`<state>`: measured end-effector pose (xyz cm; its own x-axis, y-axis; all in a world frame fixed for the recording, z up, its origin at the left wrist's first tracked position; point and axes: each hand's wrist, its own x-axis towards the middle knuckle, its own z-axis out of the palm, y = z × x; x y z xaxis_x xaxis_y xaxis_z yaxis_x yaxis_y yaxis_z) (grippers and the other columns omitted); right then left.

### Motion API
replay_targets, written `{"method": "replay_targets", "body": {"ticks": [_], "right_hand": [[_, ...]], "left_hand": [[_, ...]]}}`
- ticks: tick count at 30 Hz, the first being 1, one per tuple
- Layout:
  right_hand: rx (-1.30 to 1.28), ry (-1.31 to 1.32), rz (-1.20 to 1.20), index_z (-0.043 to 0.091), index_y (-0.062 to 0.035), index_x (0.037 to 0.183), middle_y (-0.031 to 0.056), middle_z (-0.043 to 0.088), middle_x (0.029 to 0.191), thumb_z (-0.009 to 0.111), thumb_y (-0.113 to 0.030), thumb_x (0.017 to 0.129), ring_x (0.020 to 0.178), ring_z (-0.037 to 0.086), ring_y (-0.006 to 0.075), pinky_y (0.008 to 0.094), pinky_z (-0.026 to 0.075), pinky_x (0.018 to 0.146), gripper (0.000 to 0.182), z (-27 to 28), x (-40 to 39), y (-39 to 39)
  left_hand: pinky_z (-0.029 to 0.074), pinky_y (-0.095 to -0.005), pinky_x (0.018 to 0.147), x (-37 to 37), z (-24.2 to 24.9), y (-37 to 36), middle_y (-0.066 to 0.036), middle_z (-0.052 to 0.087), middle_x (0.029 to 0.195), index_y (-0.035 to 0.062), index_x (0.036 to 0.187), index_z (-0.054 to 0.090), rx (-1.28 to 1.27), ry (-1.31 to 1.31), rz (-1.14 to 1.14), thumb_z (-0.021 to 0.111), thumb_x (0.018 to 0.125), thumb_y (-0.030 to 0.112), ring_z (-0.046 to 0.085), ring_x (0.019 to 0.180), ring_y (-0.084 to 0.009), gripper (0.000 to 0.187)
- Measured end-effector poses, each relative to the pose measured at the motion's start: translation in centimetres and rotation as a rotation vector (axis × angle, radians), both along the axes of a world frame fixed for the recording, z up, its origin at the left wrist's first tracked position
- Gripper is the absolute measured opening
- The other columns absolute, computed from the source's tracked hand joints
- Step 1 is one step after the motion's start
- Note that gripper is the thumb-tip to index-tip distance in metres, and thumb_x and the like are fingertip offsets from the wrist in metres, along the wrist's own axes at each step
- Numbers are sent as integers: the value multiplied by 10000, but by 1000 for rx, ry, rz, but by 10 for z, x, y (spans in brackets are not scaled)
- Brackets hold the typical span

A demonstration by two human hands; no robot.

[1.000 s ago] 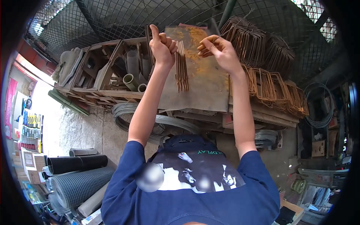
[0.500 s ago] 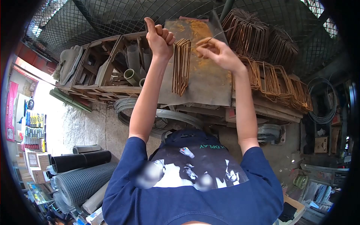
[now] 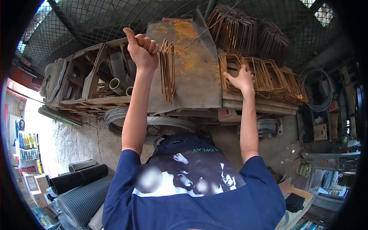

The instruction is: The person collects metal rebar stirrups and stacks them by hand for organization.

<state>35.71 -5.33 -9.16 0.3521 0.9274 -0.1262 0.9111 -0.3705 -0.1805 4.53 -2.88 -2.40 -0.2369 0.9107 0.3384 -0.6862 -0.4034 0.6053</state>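
My left hand point(image 3: 142, 51) is closed in a fist with the thumb raised, gripping a thin wire point(image 3: 193, 42). The wire passes through a small bunch of rusty rectangular rebar stirrups point(image 3: 167, 73), which hang just right of the fist, in front of the rust-stained sheet point(image 3: 195, 84). The wire's far part slants up to the right. My right hand point(image 3: 242, 79), thumb and fingers apart, is over the left end of a row of more rusty stirrups point(image 3: 264, 76) on the bench, fingertips right at their bars.
Two big bundles of stirrups point(image 3: 234, 30) stand behind the row. A wooden rack point(image 3: 86, 80) holding tubes is at the left. Wire coils point(image 3: 168, 122) lie below the bench. Mesh rolls point(image 3: 82, 203) are at lower left, and a wire-mesh fence point(image 3: 107, 19) runs behind.
My right hand has let go of the wire and moved right and down to the stirrup row. My left hand still grips the wire; the view has shifted.
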Motion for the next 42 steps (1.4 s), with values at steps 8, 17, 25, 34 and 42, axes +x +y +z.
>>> {"method": "replay_targets", "body": {"ticks": [8, 17, 25, 34, 42], "right_hand": [[32, -24, -53, 193, -10, 1395, 358, 293, 1337, 673, -492, 735, 1259, 295, 486, 595, 265, 1009, 948, -2, -19, 6], [11, -37, -141, 150, -30, 1419, 324, 286, 1374, 689, -492, 714, 1281, 281, 457, 596, 253, 1019, 1000, -1, -27, 28], [62, 231, -208, 76, 9, 1427, 280, 358, 1358, 693, -530, 679, 1264, 367, 384, 532, 331, 1018, 1109, 3, 14, 50], [53, 651, -126, 126, 74, 1395, 315, 334, 1342, 714, -552, 642, 1243, 401, 353, 453, 364, 1006, 1142, 55, 48, 37], [501, 1429, 248, 277, -34, 1350, 229, 499, 1214, 584, -467, 837, 1102, 521, 271, 359, 469, 871, 739, 85, 49, 6]], "left_hand": [[68, -273, 406, 9, 0, -4, 51, 71, 492, 160, 539, 124, -9, 8, -17, 372, 913, 586, 42, 454, -85, 619], [78, -276, 409, 8, -1, -6, 54, 76, 484, 153, 517, 124, 7, 16, -5, 406, 903, 582, 59, 434, -82, 643], [79, -275, 405, -4, -2, -7, 55, 84, 478, 150, 514, 130, 19, 10, 14, 403, 901, 588, 65, 426, -79, 645], [85, -269, 392, -12, -1, -10, 59, 88, 484, 158, 523, 135, 14, -43, -16, 390, 915, 567, 68, 413, -74, 622], [78, -263, 388, -6, -3, -8, 61, 86, 478, 165, 526, 140, -8, -43, -25, 390, 916, 566, 71, 409, -71, 613]]}}
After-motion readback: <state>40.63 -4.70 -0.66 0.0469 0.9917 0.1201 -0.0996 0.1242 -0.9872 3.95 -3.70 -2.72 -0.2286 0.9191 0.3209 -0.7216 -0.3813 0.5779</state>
